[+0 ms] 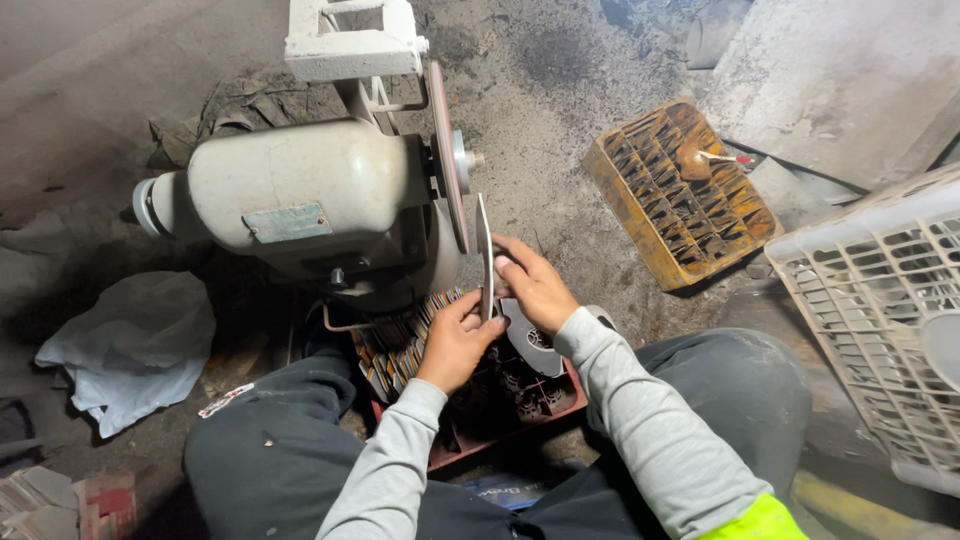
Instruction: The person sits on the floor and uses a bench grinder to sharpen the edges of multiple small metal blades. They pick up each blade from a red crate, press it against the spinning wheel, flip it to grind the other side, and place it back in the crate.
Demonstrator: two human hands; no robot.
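Both arms reach forward from grey sleeves, wrists close together. The left hand (455,340) is curled, fingers pinched shut, knuckles up. The right hand (533,283) sits just above and beyond it, fingers bent and closed in a grip, thumb toward the left hand. The knees are bent beneath the arms.

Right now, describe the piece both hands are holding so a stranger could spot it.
Find the pale bench grinder with its thin reddish wheel. Just right of the wheel, the left hand and right hand hold a thin flat metal blade upright, edge-on, unlike the stacked pieces below.
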